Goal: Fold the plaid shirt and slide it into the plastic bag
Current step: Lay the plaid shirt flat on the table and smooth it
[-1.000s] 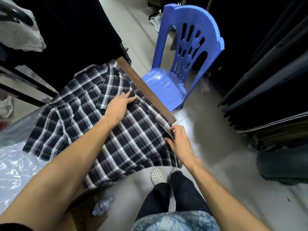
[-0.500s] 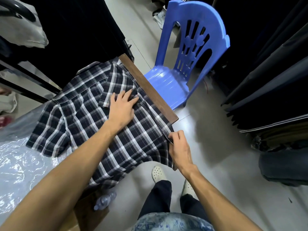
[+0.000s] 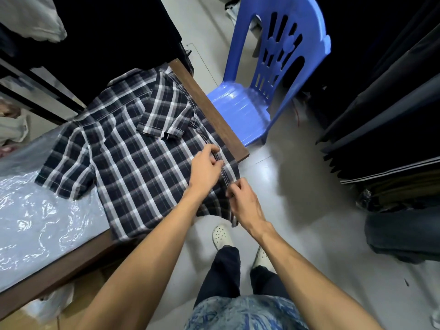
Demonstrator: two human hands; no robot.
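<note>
Plaid shirt (image 3: pixel 133 151) lay flat on the tabletop (image 3: pixel 214 110) at frame centre, one sleeve folded in. Left hand (image 3: pixel 204 167) and right hand (image 3: pixel 242 198) pinched its right edge, likely to fold it. Plastic bag (image 3: pixel 35 222) waited lower left.

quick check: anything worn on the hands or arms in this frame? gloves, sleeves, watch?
Nothing worn. The left hand and right hand are both bare: no gloves, rings or markings that I can make out. Both forearms are bare up to the frame edge, with no sleeve cuff, watch or wristband in view. Below them show a blue patterned top, dark trousers and white perforated clogs.
</note>
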